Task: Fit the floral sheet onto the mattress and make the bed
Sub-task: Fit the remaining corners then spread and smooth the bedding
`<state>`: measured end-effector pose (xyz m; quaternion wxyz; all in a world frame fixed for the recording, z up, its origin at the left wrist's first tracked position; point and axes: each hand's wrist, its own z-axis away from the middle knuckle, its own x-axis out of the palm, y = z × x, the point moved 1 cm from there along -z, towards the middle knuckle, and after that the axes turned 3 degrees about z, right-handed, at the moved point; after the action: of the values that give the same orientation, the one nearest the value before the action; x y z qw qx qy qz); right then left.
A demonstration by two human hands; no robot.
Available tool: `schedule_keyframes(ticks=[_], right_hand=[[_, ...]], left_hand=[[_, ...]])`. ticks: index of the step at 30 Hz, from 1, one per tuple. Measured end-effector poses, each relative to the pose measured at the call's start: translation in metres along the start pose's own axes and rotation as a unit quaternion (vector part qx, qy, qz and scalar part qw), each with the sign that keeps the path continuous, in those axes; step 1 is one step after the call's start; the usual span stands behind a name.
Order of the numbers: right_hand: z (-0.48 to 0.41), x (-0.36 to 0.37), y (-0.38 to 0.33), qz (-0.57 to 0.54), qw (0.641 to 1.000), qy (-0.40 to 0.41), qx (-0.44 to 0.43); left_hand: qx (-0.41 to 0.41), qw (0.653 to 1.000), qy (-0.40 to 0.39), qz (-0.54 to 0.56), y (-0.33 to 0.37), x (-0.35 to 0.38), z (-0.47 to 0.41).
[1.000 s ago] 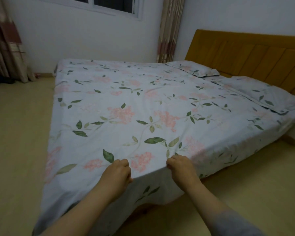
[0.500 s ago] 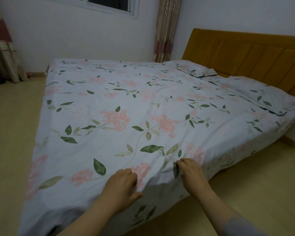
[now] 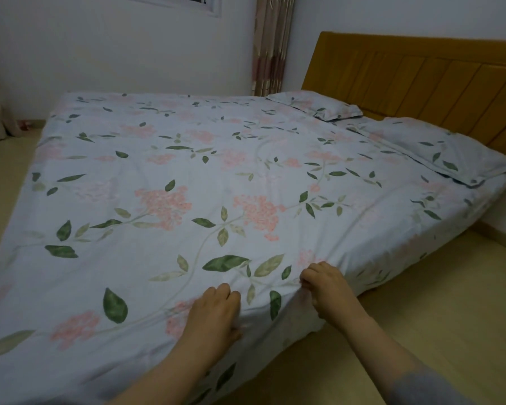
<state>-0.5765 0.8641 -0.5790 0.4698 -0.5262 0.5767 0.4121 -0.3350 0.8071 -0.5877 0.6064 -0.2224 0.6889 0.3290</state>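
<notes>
The floral sheet (image 3: 216, 182) is spread over the whole mattress. Its near corner is pinched in the curled fingers of the right hand (image 3: 326, 286); the left hand (image 3: 213, 312) is pressed flat, fingers together. Next, the corner probably needs tucking under.

A home bedroom: a low bed with a wooden slatted headboard (image 3: 421, 83), two floral pillows (image 3: 438, 147), patterned striped curtains (image 3: 270, 45), plain white walls (image 3: 114, 54).
</notes>
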Motion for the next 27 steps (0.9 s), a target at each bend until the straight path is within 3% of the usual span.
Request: schedule_keyframes(ticks=[6, 12, 18, 27], right_hand=[[0.002, -0.003, 0.007, 0.014, 0.998, -0.011, -0.062], [0.004, 0.005, 0.04, 0.02, 0.996, -0.016, 0.08], [-0.002, 0.021, 0.079, 0.055, 0.992, -0.005, 0.112], [-0.002, 0.029, 0.12, -0.006, 0.999, 0.03, 0.038]], left_hand=[[-0.04, 0.997, -0.063, 0.0, 0.003, -0.006, 0.004], [-0.025, 1.0, 0.01, 0.015, 0.017, -0.018, -0.009], [0.02, 0.999, 0.034, 0.01, 0.063, 0.0, -0.05], [-0.014, 0.997, -0.073, -0.008, 0.099, 0.033, -0.102]])
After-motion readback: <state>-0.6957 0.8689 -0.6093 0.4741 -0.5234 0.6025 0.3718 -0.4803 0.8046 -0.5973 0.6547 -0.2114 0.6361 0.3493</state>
